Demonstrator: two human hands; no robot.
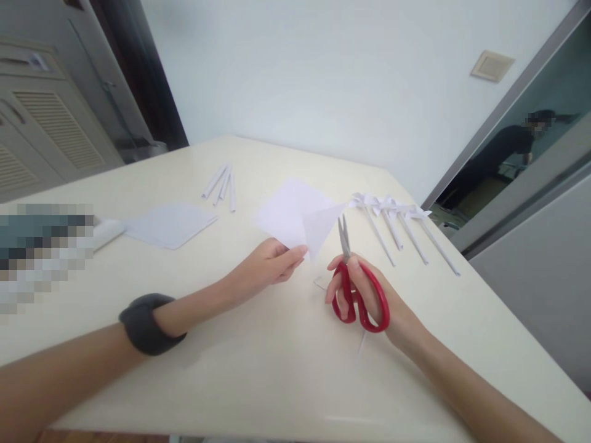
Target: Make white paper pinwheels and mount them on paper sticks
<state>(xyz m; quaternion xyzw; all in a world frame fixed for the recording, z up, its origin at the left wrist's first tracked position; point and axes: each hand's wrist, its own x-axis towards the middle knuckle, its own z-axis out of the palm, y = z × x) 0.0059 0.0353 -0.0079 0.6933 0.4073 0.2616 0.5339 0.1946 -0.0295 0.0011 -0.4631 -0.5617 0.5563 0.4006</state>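
A square sheet of white paper [293, 212] with a crease is pinched at its near edge by my left hand [277, 261], a little above the table. A black band circles that wrist. My right hand [357, 286] grips red-handled scissors [362, 301], its fingers through the loops. The scissor blades point away from me, slightly parted, close to the paper's right side. Under and beside my right hand lie thin white paper scraps [362, 344], partly hidden.
Several paper pinwheels on sticks [409, 227] lie at the right. Several rolled paper sticks [221, 184] lie at the back left, near a stack of white paper [173, 224]. A white wall bounds the table [258, 369]. Another person [503, 147] shows through an opening at the far right.
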